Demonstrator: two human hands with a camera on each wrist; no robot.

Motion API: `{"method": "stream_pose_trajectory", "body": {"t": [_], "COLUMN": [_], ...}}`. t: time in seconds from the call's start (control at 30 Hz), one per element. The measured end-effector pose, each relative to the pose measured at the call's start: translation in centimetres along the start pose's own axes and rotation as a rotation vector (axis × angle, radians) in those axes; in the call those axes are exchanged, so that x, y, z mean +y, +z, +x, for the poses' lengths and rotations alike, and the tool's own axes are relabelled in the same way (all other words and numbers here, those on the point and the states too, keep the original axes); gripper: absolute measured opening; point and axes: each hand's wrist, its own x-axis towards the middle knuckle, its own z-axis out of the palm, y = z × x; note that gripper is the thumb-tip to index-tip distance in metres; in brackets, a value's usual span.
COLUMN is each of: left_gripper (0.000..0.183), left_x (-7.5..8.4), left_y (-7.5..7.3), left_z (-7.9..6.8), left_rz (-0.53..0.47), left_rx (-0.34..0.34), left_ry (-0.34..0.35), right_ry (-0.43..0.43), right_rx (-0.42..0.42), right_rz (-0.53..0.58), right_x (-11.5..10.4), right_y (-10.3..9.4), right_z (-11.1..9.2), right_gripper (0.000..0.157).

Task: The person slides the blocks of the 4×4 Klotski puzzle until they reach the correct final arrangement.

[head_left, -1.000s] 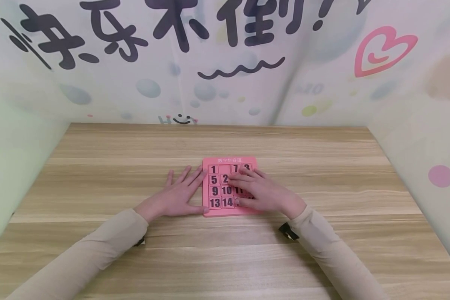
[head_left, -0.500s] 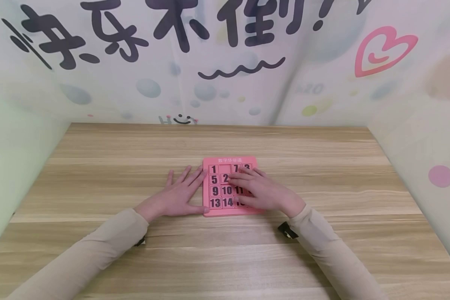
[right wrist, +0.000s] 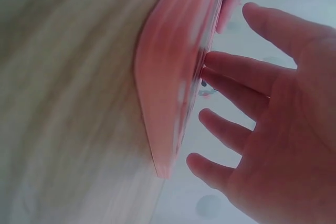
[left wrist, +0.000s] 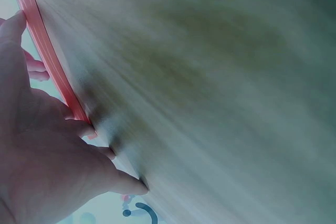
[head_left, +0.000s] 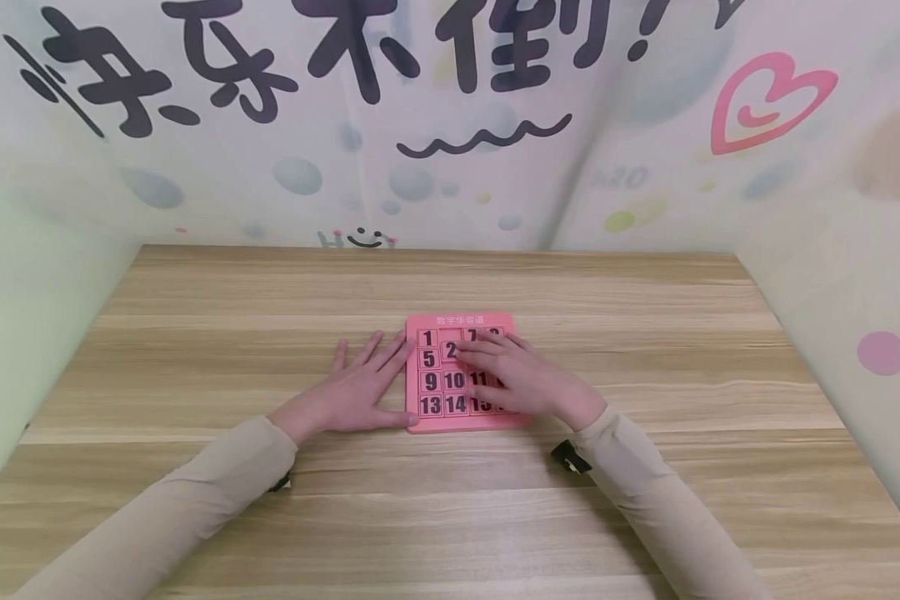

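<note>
A pink sliding number puzzle [head_left: 457, 426] lies flat on the wooden table in the head view. My left hand [head_left: 356, 396] spreads its straight fingers against the puzzle's left edge, thumb at the lower left corner. Over the right half reaches my right hand [head_left: 528, 379], a fingertip touching the 2 tile [head_left: 450, 351]. That tile sits between the top two rows, with a gap above and below it. Several right-hand tiles are partly covered by my fingers. In the right wrist view two fingertips meet the puzzle's face [right wrist: 163, 72]; the thumb and other fingers stand off it.
The wooden table [head_left: 435, 517] stretches around the puzzle. A white wall [head_left: 232, 183] with large black characters and coloured spots stands behind it, with side walls at left and right. Dark wrist-worn devices [head_left: 572, 457] show below the sleeves.
The 2 tile has slid slightly upward, away from the 10 tile, and my right hand has shifted slightly up with it. My left hand and the puzzle frame stay put.
</note>
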Motion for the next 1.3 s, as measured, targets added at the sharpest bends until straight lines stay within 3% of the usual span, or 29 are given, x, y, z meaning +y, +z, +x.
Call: {"method": "stream_pose_trajectory", "body": {"t": [1.3], "left_gripper": [0.104], "left_x": [0.0], "left_y": [0.0], "left_z": [0.1], "left_rz": [0.004], "left_rx": [-0.006], "left_ry": [-0.012], "right_ry": [0.016], "right_rx": [0.017], "right_rz": [0.058], "right_x": [1.1], "right_y": [-0.5], "right_z": [1.4], "right_gripper": [0.057]}}
